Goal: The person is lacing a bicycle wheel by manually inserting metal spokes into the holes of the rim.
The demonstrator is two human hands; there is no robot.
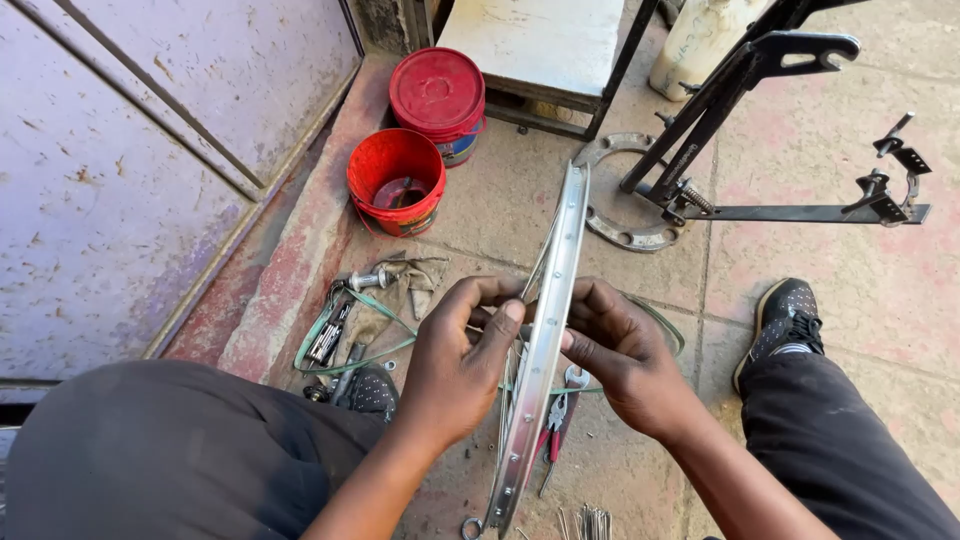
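Rim: silver wheel rim, seen edge-on, runs from near the person's lap up toward the black stand; held btw both hands, above the tiled floor.
Left hand: left hand is closed on the rim's left side, thumb pressed on the rim face, fingers curled behind.
Right hand: right hand grips the rim's right side, fingers bent onto the edge, thumb near the left one.
Spokes: thin spokes lie on the floor just beside the rim's lower end.
Pliers: red-handled pliers on the floor under the rim, btw the hands.
Buckets: open red bucket and, behind it, a lidded red bucket, near the wall.
Stand: black stand at top right, well apart from the hands.
Shoe: black shoe at right of the right hand.
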